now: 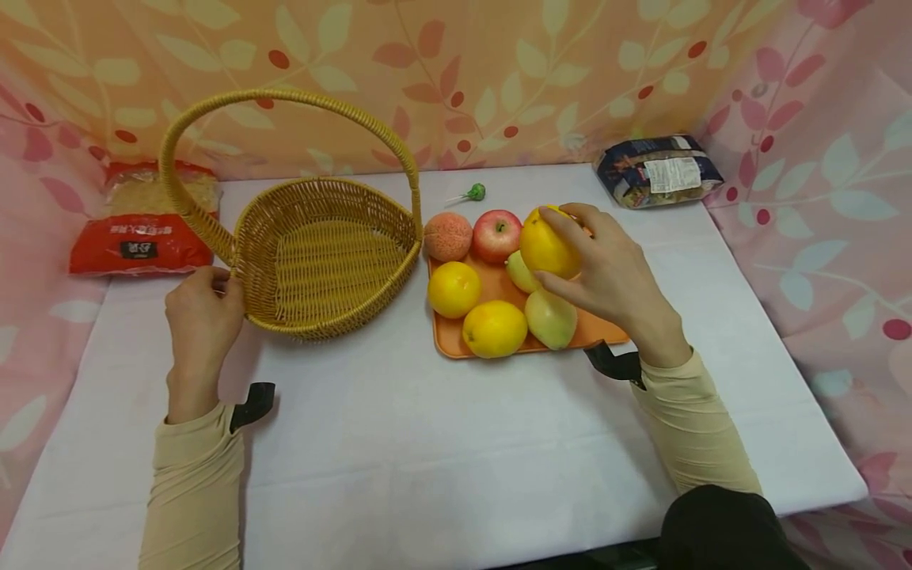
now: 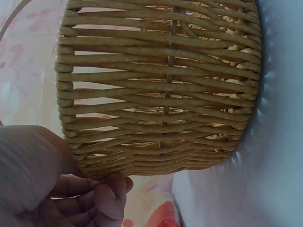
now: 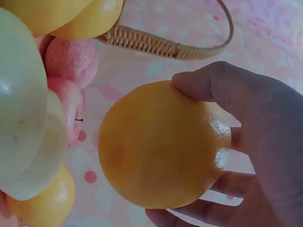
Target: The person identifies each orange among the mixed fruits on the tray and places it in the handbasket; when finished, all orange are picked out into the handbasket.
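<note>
At the left, my left hand (image 1: 207, 317) pinches the rim of a woven wicker basket (image 1: 245, 261) between thumb and fingers. The basket's tall handle arches over its bare inside; its slatted side (image 2: 161, 94) fills the left wrist view. My right hand (image 1: 613, 269) grips a smooth, rounded yellow fruit (image 3: 161, 146) above an orange tray (image 1: 443, 336). Around it on the tray are a peach (image 1: 448, 237), a red apple (image 1: 497, 236), two green pears (image 1: 551, 318) and yellow fruits (image 1: 495, 328). Another yellow fruit (image 3: 49, 201), beside the pears, appears in the right wrist view.
A green-wrapped lollipop (image 1: 476, 191) lies behind the tray. At the back right sits a dark printed food packet (image 1: 659, 172), and a red packet (image 1: 146, 229) lies left of the basket. Flowered curtains (image 1: 456, 87) border the white-covered table (image 1: 427, 451).
</note>
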Demonstrator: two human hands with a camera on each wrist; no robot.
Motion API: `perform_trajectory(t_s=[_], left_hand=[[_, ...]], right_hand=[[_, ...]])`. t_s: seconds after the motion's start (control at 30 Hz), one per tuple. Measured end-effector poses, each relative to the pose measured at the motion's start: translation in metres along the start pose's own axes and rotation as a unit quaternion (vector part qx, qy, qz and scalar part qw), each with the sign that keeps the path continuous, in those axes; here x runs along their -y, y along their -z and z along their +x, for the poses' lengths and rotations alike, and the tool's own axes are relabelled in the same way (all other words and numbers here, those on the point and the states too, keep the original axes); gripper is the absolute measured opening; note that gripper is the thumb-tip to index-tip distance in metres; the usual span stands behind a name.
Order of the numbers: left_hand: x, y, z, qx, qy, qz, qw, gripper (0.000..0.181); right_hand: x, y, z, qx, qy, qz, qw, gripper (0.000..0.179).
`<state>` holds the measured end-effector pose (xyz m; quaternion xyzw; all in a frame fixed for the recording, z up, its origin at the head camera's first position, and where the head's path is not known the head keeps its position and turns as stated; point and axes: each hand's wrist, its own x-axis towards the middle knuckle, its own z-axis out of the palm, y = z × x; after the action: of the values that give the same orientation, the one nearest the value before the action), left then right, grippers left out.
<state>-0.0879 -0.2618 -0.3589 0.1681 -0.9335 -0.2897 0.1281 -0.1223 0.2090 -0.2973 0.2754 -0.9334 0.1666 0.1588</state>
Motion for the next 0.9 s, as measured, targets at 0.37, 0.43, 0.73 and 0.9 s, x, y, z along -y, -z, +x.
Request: perform_trajectory(t_s=[0.37, 0.43, 0.73, 0.9], left_hand=[[0.001, -0.001, -0.001, -0.015, -0.008, 0.001, 0.9999, 0.038], [0.001, -0.001, 0.000, -0.017, -0.008, 0.002, 0.9998, 0.038], [0.001, -0.001, 0.000, -0.019, -0.013, 0.001, 0.9997, 0.038], [0.000, -0.001, 0.000, -0.014, -0.011, 0.002, 0.9998, 0.037]], right_hand=[[0.035, 0.004, 0.038, -0.005, 0.135, 0.012, 0.9907, 0.068], [0.042, 0.002, 0.045, 0.005, 0.159, 0.011, 0.9872, 0.067], [0.069, -0.010, 0.071, 0.069, 0.212, 0.019, 0.9746, 0.065], [0.082, -0.017, 0.084, 0.095, 0.227, 0.013, 0.9692, 0.065]])
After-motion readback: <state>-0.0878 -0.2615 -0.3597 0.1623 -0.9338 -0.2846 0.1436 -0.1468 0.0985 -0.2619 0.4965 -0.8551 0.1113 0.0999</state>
